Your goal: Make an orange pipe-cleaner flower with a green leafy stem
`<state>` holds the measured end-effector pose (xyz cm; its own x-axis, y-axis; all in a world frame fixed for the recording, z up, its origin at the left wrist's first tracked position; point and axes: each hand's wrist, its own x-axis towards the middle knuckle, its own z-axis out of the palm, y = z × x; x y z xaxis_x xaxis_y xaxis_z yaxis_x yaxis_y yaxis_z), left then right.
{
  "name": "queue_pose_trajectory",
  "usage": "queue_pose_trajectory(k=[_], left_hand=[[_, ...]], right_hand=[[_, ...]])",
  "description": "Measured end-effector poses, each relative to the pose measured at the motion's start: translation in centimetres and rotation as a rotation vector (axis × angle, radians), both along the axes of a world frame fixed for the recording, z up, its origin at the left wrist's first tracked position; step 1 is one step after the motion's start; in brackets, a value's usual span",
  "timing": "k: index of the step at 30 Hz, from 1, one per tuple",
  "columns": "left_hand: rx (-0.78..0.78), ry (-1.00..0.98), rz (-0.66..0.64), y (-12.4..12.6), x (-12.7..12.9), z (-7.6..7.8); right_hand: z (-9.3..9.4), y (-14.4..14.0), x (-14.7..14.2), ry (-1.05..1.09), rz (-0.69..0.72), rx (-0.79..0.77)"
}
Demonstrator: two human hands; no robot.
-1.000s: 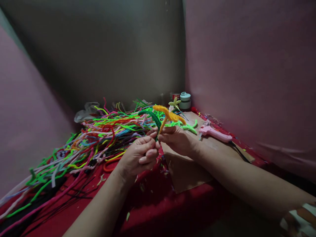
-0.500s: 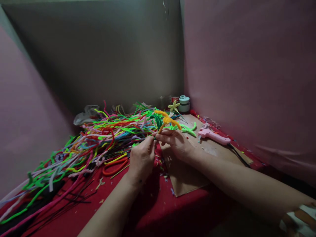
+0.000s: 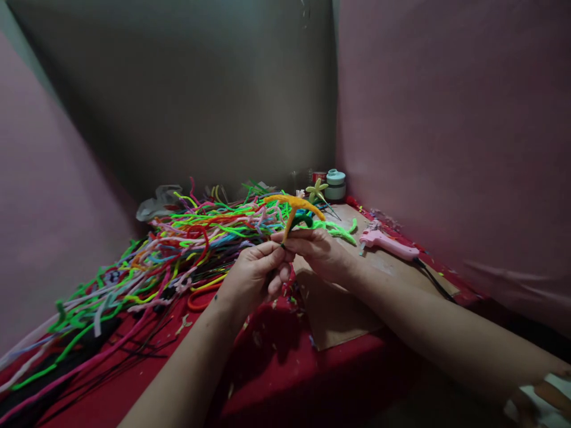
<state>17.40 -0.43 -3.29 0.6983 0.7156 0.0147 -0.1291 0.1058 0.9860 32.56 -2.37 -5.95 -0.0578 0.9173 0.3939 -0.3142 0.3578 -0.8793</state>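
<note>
An orange pipe-cleaner flower (image 3: 292, 203) with a dark green leaf (image 3: 304, 220) stands up between my two hands, its petals spread at the top. My left hand (image 3: 256, 268) pinches the low end of its stem between thumb and fingers. From the other side, my right hand (image 3: 317, 249) has closed its thumb and fingers on the stem just above. The fingertips of both hands meet there and hide the stem's lower end. Beyond the hands lie bright green pipe-cleaner pieces (image 3: 341, 230) on a brown board (image 3: 339, 315).
A large heap of coloured pipe cleaners (image 3: 187, 238) covers the left of the red cloth (image 3: 267, 380). On the board's right lies a pink glue gun (image 3: 392, 244) with a black cord. Behind stand a pale yellow flower (image 3: 317, 189) and a light green bottle (image 3: 335, 185).
The orange flower has turned, so its petals now spread sideways and the green leaf sits right of the stem. My left hand has rolled, showing its curled fingers.
</note>
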Motion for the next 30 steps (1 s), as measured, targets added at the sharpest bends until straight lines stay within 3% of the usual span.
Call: queue_pose_trajectory(k=[4, 7, 9, 14, 16, 19, 23, 30], left_hand=[[-0.084, -0.014, -0.068, 0.1, 0.0, 0.1], [0.014, 0.018, -0.055, 0.1, 0.3, 0.1], [0.245, 0.122, 0.053, 0.0, 0.5, -0.2], [1.142, 0.589, 0.556, 0.2, 0.8, -1.7], [1.355, 0.727, 0.613, 0.4, 0.8, -2.3], [1.554, 0.826, 0.636, 0.6, 0.7, -2.7], [1.674, 0.922, 0.596, 0.5, 0.7, -2.5], [1.665, 1.004, 0.561, 0.1, 1.2, -2.1]], right_hand=[[-0.1, 0.1, 0.1, 0.025, 0.047, 0.007], [-0.1, 0.0, -0.1, 0.034, 0.021, -0.001], [-0.1, 0.1, -0.2, 0.050, -0.026, -0.020], [0.1, 0.2, -0.7, 0.098, -0.192, -0.059], [0.2, 0.0, -0.9, 0.062, -0.221, -0.076], [0.4, -0.5, -0.9, 0.010, -0.253, -0.088], [0.4, -0.6, -1.1, 0.018, -0.293, -0.080], [0.1, -0.1, -1.6, 0.165, -0.251, -0.086]])
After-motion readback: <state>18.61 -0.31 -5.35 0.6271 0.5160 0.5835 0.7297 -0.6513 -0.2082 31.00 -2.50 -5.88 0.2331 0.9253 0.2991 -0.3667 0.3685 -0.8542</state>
